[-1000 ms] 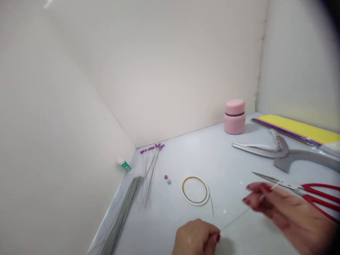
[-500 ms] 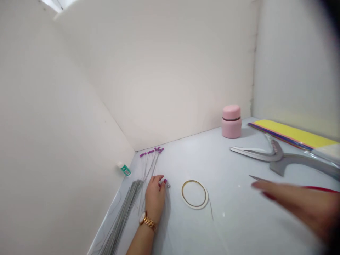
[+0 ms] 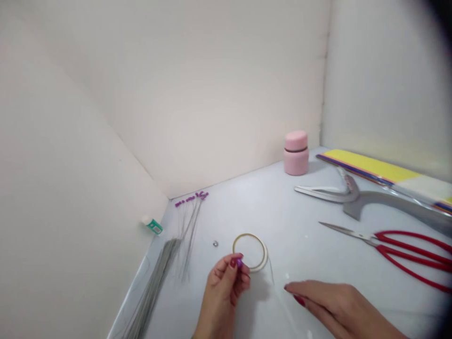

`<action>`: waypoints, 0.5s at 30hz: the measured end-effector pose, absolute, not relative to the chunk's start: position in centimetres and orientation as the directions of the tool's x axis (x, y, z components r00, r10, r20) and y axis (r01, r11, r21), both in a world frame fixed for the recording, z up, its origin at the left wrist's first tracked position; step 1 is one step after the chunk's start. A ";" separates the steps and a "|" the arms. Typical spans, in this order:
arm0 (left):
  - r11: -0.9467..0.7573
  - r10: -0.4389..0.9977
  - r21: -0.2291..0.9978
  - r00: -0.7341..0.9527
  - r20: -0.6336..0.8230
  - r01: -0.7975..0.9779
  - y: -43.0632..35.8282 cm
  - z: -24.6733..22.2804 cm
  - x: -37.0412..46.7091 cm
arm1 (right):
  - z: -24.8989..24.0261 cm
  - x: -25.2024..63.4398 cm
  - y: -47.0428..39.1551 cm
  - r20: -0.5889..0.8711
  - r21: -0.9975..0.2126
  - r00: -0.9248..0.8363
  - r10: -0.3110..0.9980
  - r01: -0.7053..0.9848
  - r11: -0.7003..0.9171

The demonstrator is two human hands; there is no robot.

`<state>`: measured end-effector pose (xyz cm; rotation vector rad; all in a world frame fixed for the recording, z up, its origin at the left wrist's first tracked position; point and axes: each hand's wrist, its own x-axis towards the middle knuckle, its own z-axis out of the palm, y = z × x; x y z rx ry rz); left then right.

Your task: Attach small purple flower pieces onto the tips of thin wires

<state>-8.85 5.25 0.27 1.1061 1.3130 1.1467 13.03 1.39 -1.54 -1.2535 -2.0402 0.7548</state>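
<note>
Between its thumb and fingers, my left hand [image 3: 226, 285] pinches a small purple bead [image 3: 239, 263], just in front of a white tape roll [image 3: 265, 256]. To the right, my right hand [image 3: 335, 301] hovers low over the table, thumb and forefinger pressed together; what they hold, if anything, is too small to name. A small silvery piece [image 3: 215, 244] lies left of the roll. Farther left are thin wires tipped with purple beads [image 3: 190, 198] and a thick bundle of grey wires [image 3: 155, 282].
Red-handled scissors [image 3: 374, 238] lie open at the right, below a grey metal tool [image 3: 353, 200]. Behind stand a pink jar [image 3: 296, 155] and colored sheets [image 3: 374, 165] by the wall. A green-and-white tube [image 3: 154, 226] rests at the left edge.
My left hand has moved right and toward me with the purple bead, leaving the silvery piece behind. My right hand has moved left from over the scissors. The view has shifted slightly.
</note>
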 end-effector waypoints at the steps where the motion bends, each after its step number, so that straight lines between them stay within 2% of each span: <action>1: 0.312 0.950 0.919 0.047 -0.310 -0.243 4.1 0.1 -7.8 | -0.7 12.9 1.2 0.173 -0.762 -0.379 0.909 0.533 0.367; 3: 0.537 0.840 0.703 0.215 -0.499 -0.467 2.2 -0.1 -6.0 | 0.5 12.7 1.0 0.165 -0.785 -0.390 0.906 0.504 0.360; 5: 0.638 0.758 0.562 0.304 -0.577 -0.526 1.2 -0.1 -5.0 | 1.0 12.8 0.7 0.148 -0.792 -0.380 0.913 0.508 0.340; 8: 0.678 0.720 0.522 0.326 -0.613 -0.518 1.1 -0.1 -4.6 | 0.9 13.0 0.4 0.088 -0.798 -0.402 0.911 0.519 0.306; 15: 0.694 0.713 0.536 0.357 -0.604 -0.481 1.1 -0.5 -4.8 | 0.9 12.7 -0.1 0.045 -0.785 -0.519 0.854 0.510 0.351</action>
